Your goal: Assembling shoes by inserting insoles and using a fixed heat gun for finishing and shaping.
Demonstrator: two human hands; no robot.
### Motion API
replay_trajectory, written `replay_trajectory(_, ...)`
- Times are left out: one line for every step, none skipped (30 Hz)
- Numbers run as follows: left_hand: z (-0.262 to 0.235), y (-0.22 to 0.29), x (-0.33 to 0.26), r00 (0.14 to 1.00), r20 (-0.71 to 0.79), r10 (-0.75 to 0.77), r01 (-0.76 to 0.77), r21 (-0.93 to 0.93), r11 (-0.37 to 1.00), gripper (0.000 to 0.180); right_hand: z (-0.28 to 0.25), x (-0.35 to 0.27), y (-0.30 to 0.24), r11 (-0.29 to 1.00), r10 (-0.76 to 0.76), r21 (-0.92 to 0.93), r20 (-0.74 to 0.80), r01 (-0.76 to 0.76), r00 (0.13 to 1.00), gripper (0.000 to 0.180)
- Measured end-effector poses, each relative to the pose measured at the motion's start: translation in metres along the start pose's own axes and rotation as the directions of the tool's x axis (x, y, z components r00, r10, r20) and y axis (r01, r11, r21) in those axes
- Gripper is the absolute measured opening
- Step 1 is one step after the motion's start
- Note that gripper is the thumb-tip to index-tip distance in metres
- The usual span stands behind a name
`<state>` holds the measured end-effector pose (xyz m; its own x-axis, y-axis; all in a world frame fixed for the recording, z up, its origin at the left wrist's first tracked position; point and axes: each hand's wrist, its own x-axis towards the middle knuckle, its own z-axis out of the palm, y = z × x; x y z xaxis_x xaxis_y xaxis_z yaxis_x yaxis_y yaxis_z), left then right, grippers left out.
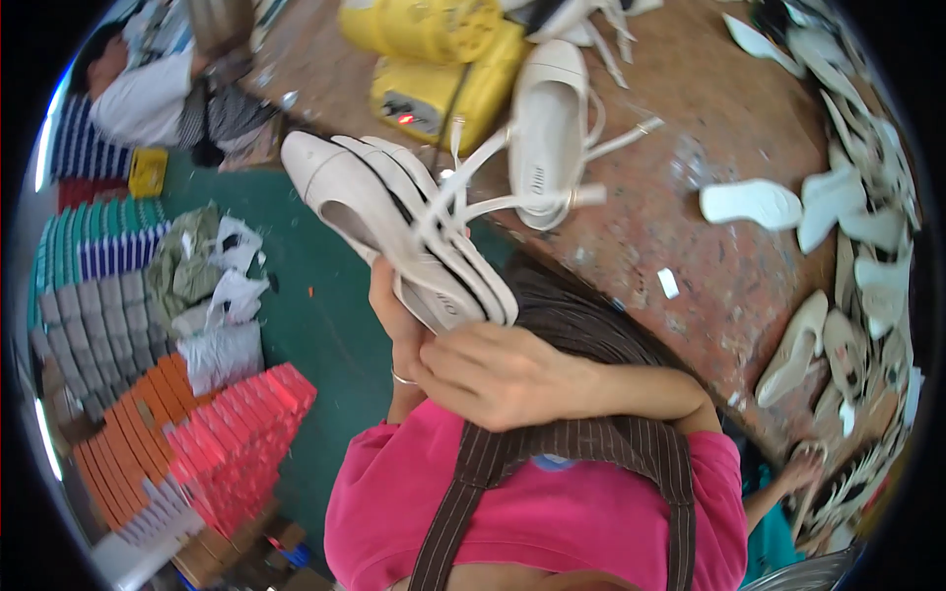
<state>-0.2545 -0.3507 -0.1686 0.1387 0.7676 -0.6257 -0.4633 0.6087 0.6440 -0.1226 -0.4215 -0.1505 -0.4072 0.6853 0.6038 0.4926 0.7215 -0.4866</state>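
Observation:
A stack of several cream strappy flat shoes [350, 197] is held together in front of my chest, toes pointing up and left. My left hand [392, 310], with a bracelet at the wrist, grips the stack from its left side near the heel end. My right hand [498, 374] is closed at the heel of the nearest shoe, beside its insole; its fingertips are partly hidden. Thin straps stick out to the right of the stack. Another cream shoe [548, 123] lies on the table just beyond, its straps spread out.
A yellow machine [448, 84] with a red light stands on the worn table [631, 236]. A white insole [749, 204] and a small white block [668, 284] lie to the right, near piled shoe parts [872, 227]. Stacked pink boxes [241, 438] stand left; other people work nearby.

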Motion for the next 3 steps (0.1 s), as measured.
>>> replay_trajectory(-0.008, 0.006, 0.011, 0.973, 0.202, 0.115, -0.101, -0.078, 0.992, 0.06, 0.003, 0.004, -0.002, 0.997, -0.065, 0.027, -0.156, 0.07, 0.986, 0.031)
replay_trajectory(-0.02, 0.011, 0.025, 0.89, 0.389, 0.236, -0.185, -0.164, 0.969, 0.061, 0.005, 0.006, -0.004, 0.989, -0.116, 0.046, -0.309, 0.137, 0.944, 0.029)
replay_trajectory(-0.027, 0.016, 0.029, 0.893, 0.368, 0.261, -0.21, -0.173, 0.962, 0.061, 0.008, -0.004, 0.001, 0.996, -0.047, 0.065, -0.279, 0.068, 0.959, 0.026)
